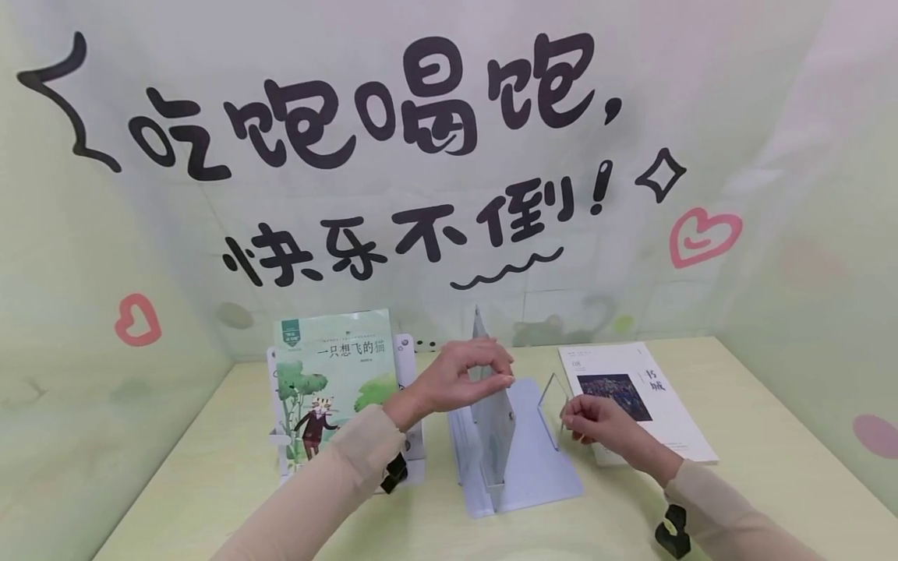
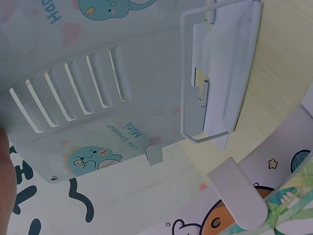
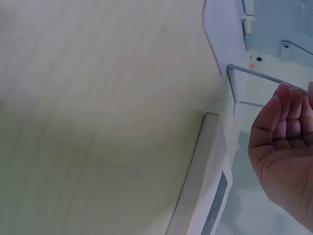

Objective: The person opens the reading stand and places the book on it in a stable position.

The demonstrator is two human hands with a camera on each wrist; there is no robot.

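Observation:
A pale metal book stand stands on edge mid-table in the head view, its upright panel [image 1: 495,440] turned nearly edge-on above a flat base plate [image 1: 543,467]. My left hand [image 1: 449,375] grips the panel's upper edge with thumb and fingers. Slots and a blue dinosaur print mark that panel [image 2: 146,63] in the left wrist view, where a wire loop [image 2: 184,73] runs beside its ledge. On the right, my right hand [image 1: 606,427] pinches a thin wire support [image 3: 259,75] rising from the base plate. Its fingertips are at the wire's upper part.
To the left, a green picture book [image 1: 333,397] leans on a second white stand [image 1: 408,362]. A white book [image 1: 677,413] lies flat on the table [image 1: 210,475] at right, close beside the right hand. Behind hangs a printed cloth [image 1: 351,202].

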